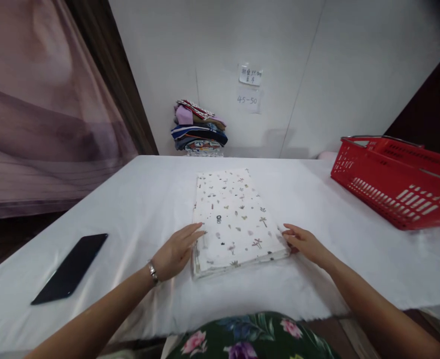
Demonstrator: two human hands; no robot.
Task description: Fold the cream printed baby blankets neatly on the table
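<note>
A folded white cloth [235, 219] printed with small dark motifs lies in the middle of the white-covered table [317, 199]. My left hand [177, 252] rests at its near left edge, fingers stretched out flat and touching the fold. My right hand [304, 243] is at the near right corner, fingers extended and slightly curled against the cloth's edge. Neither hand holds anything. A metal bracelet is on my left wrist.
A dark phone [70, 268] lies on the table at the left. A red plastic basket [397, 182] stands at the right. A stack of folded coloured clothes [199, 128] sits at the back against the wall, under two paper notes [250, 87]. A curtain hangs at the left.
</note>
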